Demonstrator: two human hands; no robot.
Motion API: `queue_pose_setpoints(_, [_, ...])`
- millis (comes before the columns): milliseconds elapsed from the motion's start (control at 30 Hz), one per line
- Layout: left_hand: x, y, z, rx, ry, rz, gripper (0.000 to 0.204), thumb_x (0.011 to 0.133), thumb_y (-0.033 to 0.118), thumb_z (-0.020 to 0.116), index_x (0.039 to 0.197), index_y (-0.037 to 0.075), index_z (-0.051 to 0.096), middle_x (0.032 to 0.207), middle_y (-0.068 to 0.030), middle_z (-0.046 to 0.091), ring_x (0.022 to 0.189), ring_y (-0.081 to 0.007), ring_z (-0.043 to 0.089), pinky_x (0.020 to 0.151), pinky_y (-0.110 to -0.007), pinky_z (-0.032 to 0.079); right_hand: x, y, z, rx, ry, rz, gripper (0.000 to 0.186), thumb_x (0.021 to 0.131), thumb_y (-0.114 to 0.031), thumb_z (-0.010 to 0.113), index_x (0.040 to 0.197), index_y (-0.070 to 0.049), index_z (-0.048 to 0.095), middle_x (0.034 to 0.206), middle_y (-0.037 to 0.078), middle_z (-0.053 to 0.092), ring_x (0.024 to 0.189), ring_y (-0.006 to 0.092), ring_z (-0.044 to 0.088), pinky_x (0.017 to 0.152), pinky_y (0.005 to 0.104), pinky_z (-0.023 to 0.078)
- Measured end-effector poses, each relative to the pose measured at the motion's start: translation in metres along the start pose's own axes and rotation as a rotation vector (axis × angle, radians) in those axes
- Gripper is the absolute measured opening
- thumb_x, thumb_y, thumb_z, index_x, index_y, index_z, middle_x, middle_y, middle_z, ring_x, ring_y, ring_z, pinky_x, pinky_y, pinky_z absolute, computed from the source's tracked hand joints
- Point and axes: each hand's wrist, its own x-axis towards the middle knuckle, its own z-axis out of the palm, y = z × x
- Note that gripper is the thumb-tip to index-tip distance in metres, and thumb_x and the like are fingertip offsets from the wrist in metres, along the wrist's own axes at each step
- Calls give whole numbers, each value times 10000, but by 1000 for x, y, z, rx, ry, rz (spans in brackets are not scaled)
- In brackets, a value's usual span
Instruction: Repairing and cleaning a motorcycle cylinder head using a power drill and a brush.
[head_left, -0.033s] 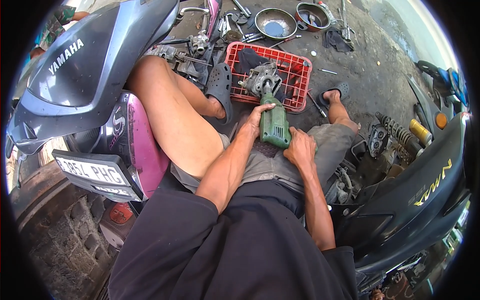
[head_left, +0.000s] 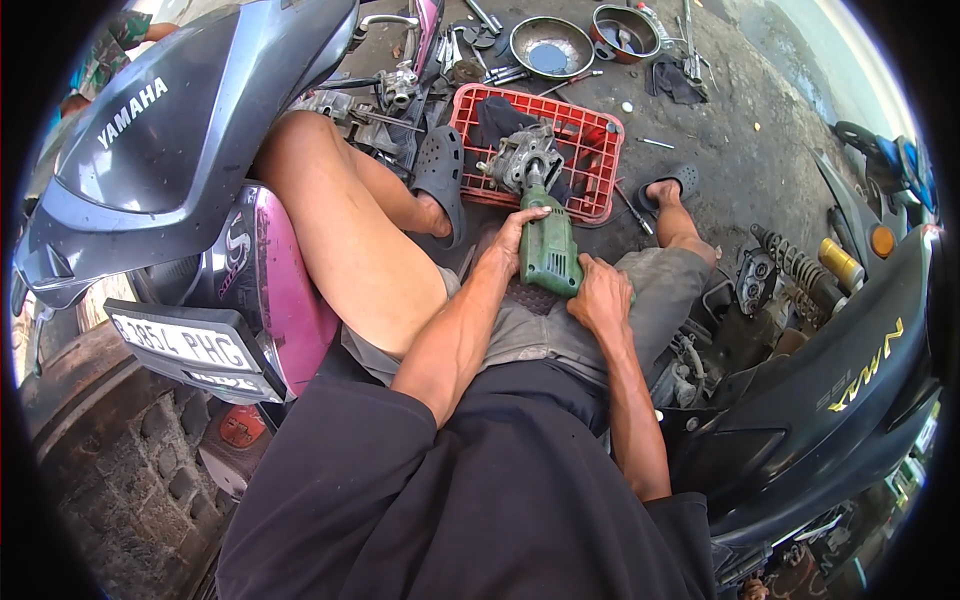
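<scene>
My left hand is closed around the front of a green electric drill, its thumb lying over the top of the body. At the drill's rear, my right hand grips the handle end, with its fingers partly hidden. The drill's nose points away from me and meets an opening in a metal engine part, which looks like a cylinder head. That part rests on an upturned-looking red plastic crate between my feet. Dark cloth lies on the crate beside and under the metal part; the drill's tip is hidden inside it.
A grey scooter panel and pink bodywork stand close on my left. On my right is a black scooter body with a shock absorber. Beyond the crate lie a metal bowl, a pot and several tools.
</scene>
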Motion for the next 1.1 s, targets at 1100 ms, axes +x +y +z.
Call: queue_pose_setpoints(1100, [4, -2, -8, 24, -11, -23, 462, 783, 292, 696, 1117, -15, 605, 1010, -173, 678, 875, -313, 679, 853, -462, 540, 0, 2, 7, -24, 39, -27, 511, 561, -55, 687, 1069, -50, 629, 979, 172, 683, 897, 366, 658, 816, 470, 476])
